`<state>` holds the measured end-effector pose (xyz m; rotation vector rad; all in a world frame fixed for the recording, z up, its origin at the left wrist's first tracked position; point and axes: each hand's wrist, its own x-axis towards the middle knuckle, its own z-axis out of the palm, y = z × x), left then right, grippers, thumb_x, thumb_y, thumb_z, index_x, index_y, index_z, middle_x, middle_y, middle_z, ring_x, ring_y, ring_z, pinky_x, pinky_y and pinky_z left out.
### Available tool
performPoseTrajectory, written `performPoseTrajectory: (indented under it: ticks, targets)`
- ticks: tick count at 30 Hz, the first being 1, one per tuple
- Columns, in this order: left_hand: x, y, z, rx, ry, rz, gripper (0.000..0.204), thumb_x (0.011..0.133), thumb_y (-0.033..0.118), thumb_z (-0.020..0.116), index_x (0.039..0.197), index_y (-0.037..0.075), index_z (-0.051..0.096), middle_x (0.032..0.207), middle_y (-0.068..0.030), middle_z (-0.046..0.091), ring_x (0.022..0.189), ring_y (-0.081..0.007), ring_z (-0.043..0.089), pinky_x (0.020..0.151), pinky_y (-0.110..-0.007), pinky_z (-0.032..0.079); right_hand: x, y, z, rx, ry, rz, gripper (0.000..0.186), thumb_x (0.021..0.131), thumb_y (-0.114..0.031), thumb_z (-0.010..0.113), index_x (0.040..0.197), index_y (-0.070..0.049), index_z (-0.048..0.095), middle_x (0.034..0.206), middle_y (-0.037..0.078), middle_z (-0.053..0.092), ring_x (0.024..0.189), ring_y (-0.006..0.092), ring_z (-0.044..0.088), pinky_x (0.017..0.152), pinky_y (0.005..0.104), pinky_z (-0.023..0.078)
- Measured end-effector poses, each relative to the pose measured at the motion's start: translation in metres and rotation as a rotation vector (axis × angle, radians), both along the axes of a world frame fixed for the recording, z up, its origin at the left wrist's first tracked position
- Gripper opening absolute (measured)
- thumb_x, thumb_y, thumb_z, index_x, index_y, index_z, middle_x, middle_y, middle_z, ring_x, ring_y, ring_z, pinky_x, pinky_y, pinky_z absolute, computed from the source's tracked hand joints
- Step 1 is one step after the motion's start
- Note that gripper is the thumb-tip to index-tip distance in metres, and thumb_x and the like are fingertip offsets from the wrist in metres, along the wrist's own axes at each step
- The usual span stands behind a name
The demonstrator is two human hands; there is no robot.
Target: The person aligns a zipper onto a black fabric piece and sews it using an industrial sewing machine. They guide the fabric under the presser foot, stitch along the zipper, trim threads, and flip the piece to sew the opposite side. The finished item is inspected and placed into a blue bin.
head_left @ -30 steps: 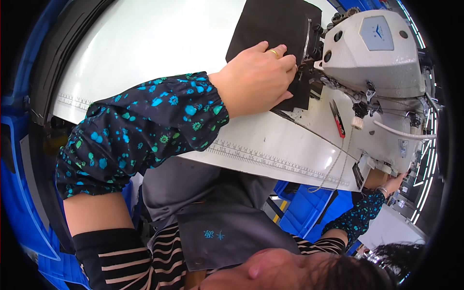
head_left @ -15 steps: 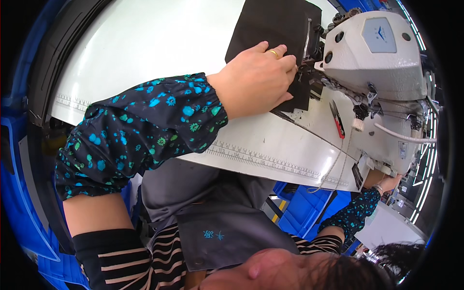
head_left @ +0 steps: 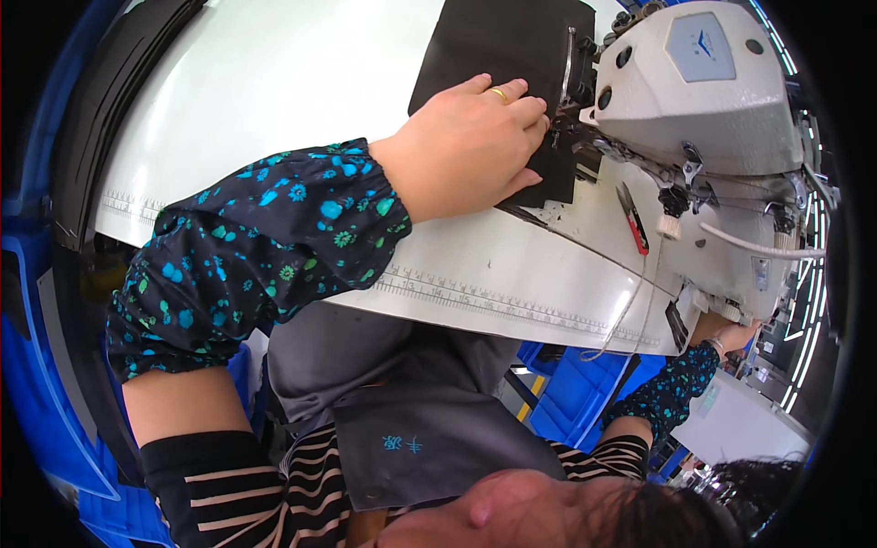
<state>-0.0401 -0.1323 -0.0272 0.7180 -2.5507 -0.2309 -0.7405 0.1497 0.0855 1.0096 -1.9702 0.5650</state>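
Note:
My left hand [head_left: 470,146] lies palm down on a dark brown, flat piece of material [head_left: 475,41], fingers resting loosely on it beside the presser foot and needle area [head_left: 562,123] of a white sewing machine [head_left: 685,100]. A narrow light metallic-looking strip [head_left: 569,64] runs along the material's right side. My right hand [head_left: 735,336] reaches to the lower right of the machine, below a knurled knob [head_left: 731,309]; its fingers are small and partly hidden, and what they touch is unclear. Red-handled snips [head_left: 638,233] lie on the white table [head_left: 475,274] under the machine arm, near loose threads.
A printed ruler strip runs along the table's front edge. Dark strips [head_left: 100,110] line the curved left side, with blue bins [head_left: 32,365] outside it. Another blue bin [head_left: 571,393] sits below the table at right, near a white panel [head_left: 740,420]. A grey apron covers my lap.
The machine, material and my left hand appear slightly further left and higher in the picture. My left hand stays on the material; my right hand remains low at the machine's right.

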Motion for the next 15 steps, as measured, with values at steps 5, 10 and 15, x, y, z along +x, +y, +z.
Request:
performPoseTrajectory:
  ticks: [5,10,15]
  targets:
    - [0.002,-0.002,-0.001,-0.007,0.004,-0.009,0.055,0.1,0.039,0.068,0.139,0.001,0.064,0.145,-0.0106,0.062,0.14,-0.0292,0.053,0.117,-0.044,0.043,0.016,-0.013,-0.011,-0.138,-0.269,0.021,0.037,0.103,-0.014,0.054,0.135,0.002,0.063,0.124,0.016,0.072,0.105,0.0274,0.066,0.095,0.0375,0.053]
    - [-0.001,-0.002,0.002,-0.074,-0.001,-0.012,0.051,0.098,0.039,0.07,0.135,0.003,0.067,0.142,-0.0095,0.063,0.139,-0.0298,0.054,0.116,-0.045,0.044,0.043,-0.003,0.014,-0.355,-0.604,-0.183,0.039,0.11,-0.029,0.054,0.114,0.007,0.068,0.11,0.017,0.073,0.095,0.0274,0.066,0.088,0.0399,0.054]
    - [0.004,0.003,0.016,-0.113,-0.006,-0.074,0.037,0.093,0.028,0.075,0.123,0.006,0.072,0.13,-0.0071,0.067,0.129,-0.0274,0.059,0.111,-0.046,0.048,0.258,-0.079,-0.014,-0.37,0.029,0.519,0.034,0.11,-0.019,0.054,0.102,0.009,0.071,0.101,0.019,0.074,0.09,0.0288,0.072,0.082,0.0395,0.059]
